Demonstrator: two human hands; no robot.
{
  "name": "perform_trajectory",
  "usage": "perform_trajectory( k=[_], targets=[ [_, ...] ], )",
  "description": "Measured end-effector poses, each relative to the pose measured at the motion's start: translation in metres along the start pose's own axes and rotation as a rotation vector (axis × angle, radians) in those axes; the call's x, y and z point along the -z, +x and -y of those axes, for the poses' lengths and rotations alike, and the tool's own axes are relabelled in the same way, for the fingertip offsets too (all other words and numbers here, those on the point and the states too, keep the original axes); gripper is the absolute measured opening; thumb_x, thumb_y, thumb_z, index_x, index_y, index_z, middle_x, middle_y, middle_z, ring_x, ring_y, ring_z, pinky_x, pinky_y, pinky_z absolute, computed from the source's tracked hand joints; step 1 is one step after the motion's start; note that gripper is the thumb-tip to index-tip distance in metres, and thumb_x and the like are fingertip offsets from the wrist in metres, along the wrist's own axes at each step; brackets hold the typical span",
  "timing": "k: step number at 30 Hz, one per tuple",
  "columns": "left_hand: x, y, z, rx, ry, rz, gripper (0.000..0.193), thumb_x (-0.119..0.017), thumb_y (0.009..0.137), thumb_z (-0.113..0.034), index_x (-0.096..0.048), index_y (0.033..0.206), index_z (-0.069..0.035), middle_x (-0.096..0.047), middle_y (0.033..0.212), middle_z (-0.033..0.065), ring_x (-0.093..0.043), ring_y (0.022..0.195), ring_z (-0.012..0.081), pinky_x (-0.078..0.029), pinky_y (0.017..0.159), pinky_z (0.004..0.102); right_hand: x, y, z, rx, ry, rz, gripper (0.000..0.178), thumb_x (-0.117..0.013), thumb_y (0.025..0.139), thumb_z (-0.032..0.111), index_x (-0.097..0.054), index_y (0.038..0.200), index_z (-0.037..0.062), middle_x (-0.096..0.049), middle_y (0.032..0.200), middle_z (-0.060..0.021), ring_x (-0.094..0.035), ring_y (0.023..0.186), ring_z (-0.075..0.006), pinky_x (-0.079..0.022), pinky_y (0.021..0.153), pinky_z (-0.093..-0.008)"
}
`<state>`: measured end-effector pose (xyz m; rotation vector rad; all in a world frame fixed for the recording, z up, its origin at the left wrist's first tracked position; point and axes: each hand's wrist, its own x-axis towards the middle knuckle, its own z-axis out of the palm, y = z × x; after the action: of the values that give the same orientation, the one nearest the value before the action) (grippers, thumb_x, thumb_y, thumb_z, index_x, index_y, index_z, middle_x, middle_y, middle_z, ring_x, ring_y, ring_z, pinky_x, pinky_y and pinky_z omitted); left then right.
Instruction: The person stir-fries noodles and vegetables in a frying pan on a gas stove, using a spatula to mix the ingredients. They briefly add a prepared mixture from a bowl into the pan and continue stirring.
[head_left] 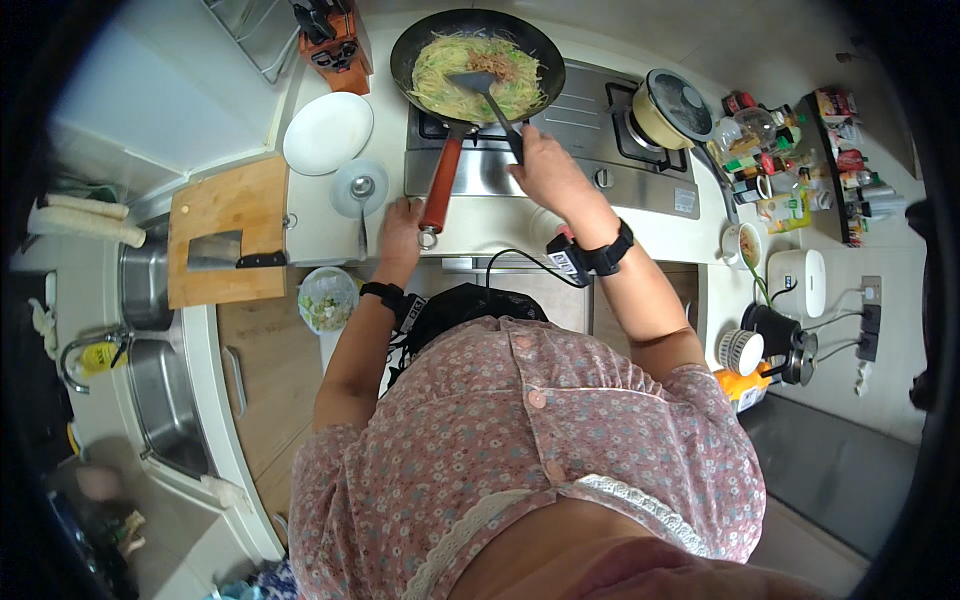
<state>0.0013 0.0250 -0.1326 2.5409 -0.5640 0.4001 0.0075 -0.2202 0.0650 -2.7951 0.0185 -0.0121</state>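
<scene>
My right hand [555,172] is closed around the dark handle of a spatula [478,82]. The spatula's blade rests among pale shredded strips with green bits and a brown clump [492,68], in a black wok [402,62] on the stove. Toward me points the wok's red-brown handle [441,185]. Just left of that handle, my left hand [402,232] lies on the counter edge with nothing visible in it, its fingers partly showing. Beside it stands a small bowl [345,190] with a metal spoon [362,210] in it.
Left are a white plate [328,133], a knife block [338,60] and a cutting board [205,285] with a cleaver [217,251]. A bowl of scraps [328,300] sits below the counter edge. A lidded pot [672,105] occupies the right burner, near several bottles [765,150].
</scene>
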Motion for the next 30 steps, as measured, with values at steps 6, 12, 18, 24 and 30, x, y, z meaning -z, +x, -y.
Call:
perform_trajectory(
  k=[6, 12, 18, 24, 30],
  targets=[
    [0.006, 0.019, 0.02, 0.041, 0.172, 0.209, 0.011, -0.051, 0.087, -0.014, -0.059, 0.089, -0.007, -0.06, 0.081, 0.0073, -0.064, 0.079, 0.0246, -0.052, 0.064, 0.0383, 0.062, -0.017, -0.019, 0.071, 0.076, 0.074, 0.04, -0.054, 0.089, 0.016, -0.051, 0.122, -0.0058, -0.064, 0.099, -0.0276, -0.062, 0.095, -0.0416, -0.049, 0.082, -0.0448],
    [0.016, 0.016, 0.004, 0.041, 0.158, 0.228, 0.014, -0.048, 0.088, -0.009, -0.055, 0.098, -0.004, -0.054, 0.09, 0.0132, -0.061, 0.082, 0.0302, -0.055, 0.066, 0.0384, 0.078, 0.0, -0.018, -0.114, 0.038, -0.041, 0.034, -0.054, 0.092, 0.019, -0.058, 0.113, -0.0072, -0.062, 0.092, -0.0311, -0.06, 0.091, -0.044, -0.048, 0.08, -0.0438],
    [0.023, 0.017, 0.002, 0.069, 0.002, 0.249, 0.015, -0.046, 0.089, -0.01, -0.054, 0.098, -0.001, -0.05, 0.102, 0.0164, -0.056, 0.095, 0.0354, -0.053, 0.075, 0.0451, 0.064, -0.007, -0.027, 0.126, 0.015, 0.063, 0.027, -0.054, 0.09, 0.014, -0.059, 0.11, -0.0022, -0.062, 0.084, -0.0294, -0.06, 0.083, -0.0455, -0.048, 0.072, -0.0479],
    [0.022, 0.016, 0.006, 0.066, 0.052, 0.368, 0.018, -0.045, 0.089, -0.01, -0.053, 0.102, 0.0, -0.054, 0.104, 0.0192, -0.057, 0.097, 0.0361, -0.051, 0.075, 0.0463, 0.043, 0.013, -0.023, 0.036, -0.182, 0.164, 0.036, -0.052, 0.092, 0.018, -0.052, 0.123, -0.0003, -0.062, 0.078, -0.0253, -0.061, 0.075, -0.0429, -0.049, 0.065, -0.0492],
    [0.015, 0.015, 0.006, 0.067, 0.113, 0.48, 0.022, -0.046, 0.088, -0.01, -0.051, 0.109, -0.004, -0.059, 0.091, 0.0171, -0.064, 0.082, 0.0356, -0.053, 0.067, 0.0452, 0.076, -0.001, -0.053, 0.109, -0.229, 0.042, 0.037, -0.055, 0.09, 0.018, -0.054, 0.124, 0.005, -0.063, 0.077, -0.0234, -0.062, 0.074, -0.0403, -0.049, 0.065, -0.0477]
  ],
)
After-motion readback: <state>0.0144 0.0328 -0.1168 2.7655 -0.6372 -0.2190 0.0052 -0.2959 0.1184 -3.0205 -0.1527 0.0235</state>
